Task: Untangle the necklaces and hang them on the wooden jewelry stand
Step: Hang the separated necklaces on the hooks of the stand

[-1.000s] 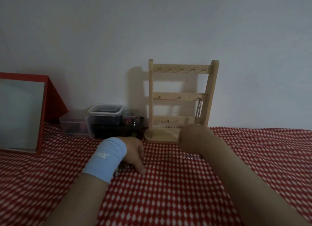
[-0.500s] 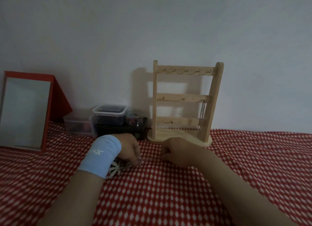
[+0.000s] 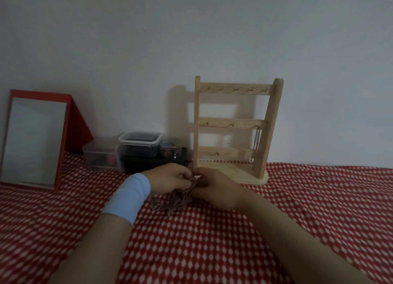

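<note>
A tangle of thin necklaces (image 3: 173,203) lies on the red checked cloth in the head view, partly lifted between my hands. My left hand (image 3: 170,180), with a light blue wristband, and my right hand (image 3: 214,188) meet over the tangle, and both pinch its chains at the top. The wooden jewelry stand (image 3: 236,130) rises just behind my hands against the wall, with three rows of small hooks. One dark chain (image 3: 257,143) hangs from the rightmost hook of the middle row. How the strands cross inside the tangle is too blurred to tell.
Stacked clear plastic boxes (image 3: 136,147) and a small patterned jar (image 3: 170,150) sit left of the stand by the wall. A red-framed mirror (image 3: 36,139) leans at the far left. The red checked cloth (image 3: 319,209) covers the surface.
My right hand has moved left from in front of the stand to meet my left hand. Both hands now lift part of the tangle off the cloth.
</note>
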Available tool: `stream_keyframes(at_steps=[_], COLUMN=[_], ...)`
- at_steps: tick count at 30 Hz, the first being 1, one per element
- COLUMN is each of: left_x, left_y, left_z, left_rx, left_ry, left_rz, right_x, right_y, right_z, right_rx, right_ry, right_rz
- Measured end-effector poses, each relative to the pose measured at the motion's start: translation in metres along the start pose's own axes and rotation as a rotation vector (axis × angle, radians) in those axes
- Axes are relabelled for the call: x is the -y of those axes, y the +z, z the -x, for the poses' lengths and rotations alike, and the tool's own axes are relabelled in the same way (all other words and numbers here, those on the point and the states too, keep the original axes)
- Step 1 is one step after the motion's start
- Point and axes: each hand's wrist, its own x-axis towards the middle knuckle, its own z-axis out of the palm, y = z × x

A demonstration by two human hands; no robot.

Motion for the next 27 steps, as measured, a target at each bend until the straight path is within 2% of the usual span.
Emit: stream_keyframes(at_steps=[3, 6, 8, 10, 12, 15, 17, 21, 27], left_x=[0.003, 0.004, 0.001, -0.002, -0.005, -0.007, -0.007, -0.008, -0.009], left_y=[0.001, 0.0, 0.0, -0.001, -0.001, 0.0, 0.001, 0.004, 0.01], left_z=[0.0, -0.002, -0.004, -0.004, -0.005, -0.006, -0.009, -0.011, -0.013], left_rx=[-0.015, -0.027, -0.047, -0.103, -0.162, -0.224, -0.232, -0.224, -0.298], left_ry=[0.001, 0.011, 0.01, 0.023, 0.037, 0.04, 0.034, 0.067, 0.192], left_rz=[0.291, 0.41, 0.362, 0.167, 0.022, -0.069, -0.042, 0.298, 0.333], right_x=[-0.004, -0.005, -0.007, -0.007, -0.008, -0.009, -0.009, -0.006, 0.005], right_y=[-0.006, -0.013, -0.013, -0.015, -0.016, -0.016, -0.014, -0.015, -0.019], right_z=[0.001, 0.002, 0.001, 0.0, 0.001, 0.001, 0.001, 0.002, 0.011], right_rx=[-0.017, -0.119, -0.188, -0.221, -0.237, -0.229, -0.226, -0.242, -0.172], right_ry=[0.094, 0.139, 0.11, 0.102, 0.084, 0.045, 0.031, 0.006, 0.047], right_rz=[-0.193, -0.104, -0.087, -0.148, -0.171, -0.148, -0.166, -0.216, -0.428])
